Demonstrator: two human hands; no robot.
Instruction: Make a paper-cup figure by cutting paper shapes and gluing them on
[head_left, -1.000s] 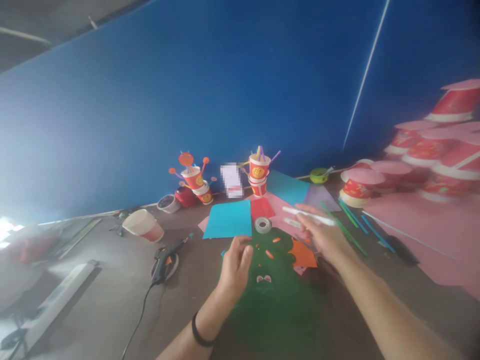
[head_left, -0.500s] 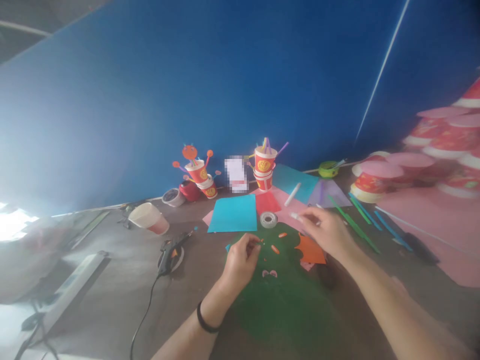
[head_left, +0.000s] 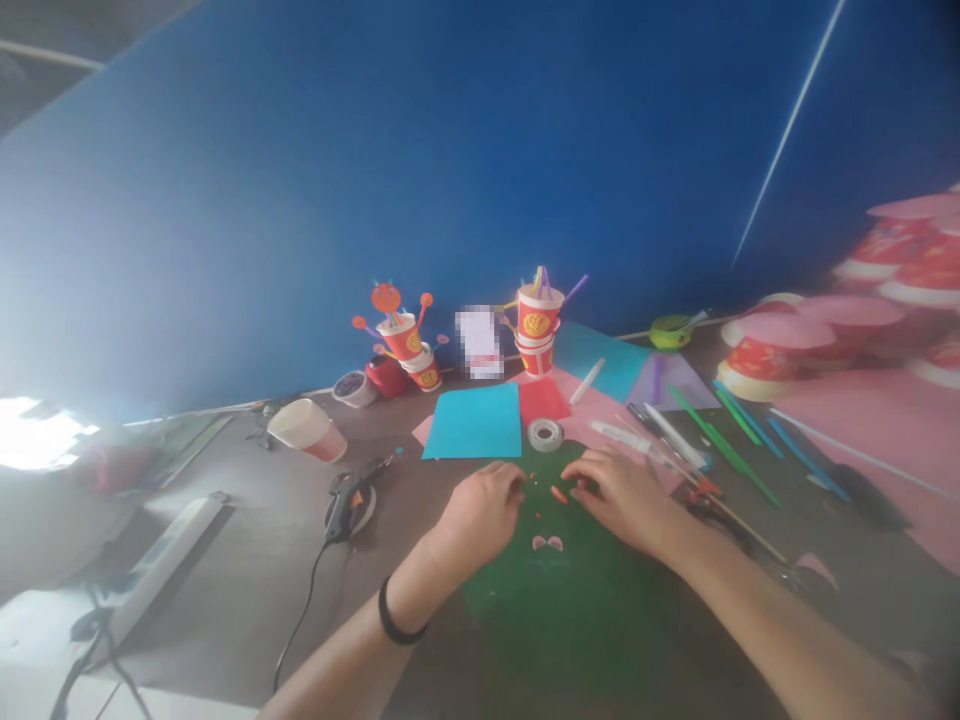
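Note:
Over the green mat, my left hand is closed, fingertips pinched together. Whatever they may hold is too small to make out. Across from it, my right hand is held low with bent fingers, a gap showing between thumb and forefinger. Just left of those fingertips lies an orange paper oval. Tiny orange scraps lie between the hands. Below them are small pink paper pieces. Past my right hand rests a white marker; the hand covers most of the orange sheet.
A roll of tape sits beside blue paper. At left are a glue gun with its cord, a paper cup and a power strip. Decorated cups stand behind. Pipe cleaners lie right.
My right hand has let go of the white marker and moved down and left to the orange pieces, covering one oval. My left hand stays about where it was, still closed.

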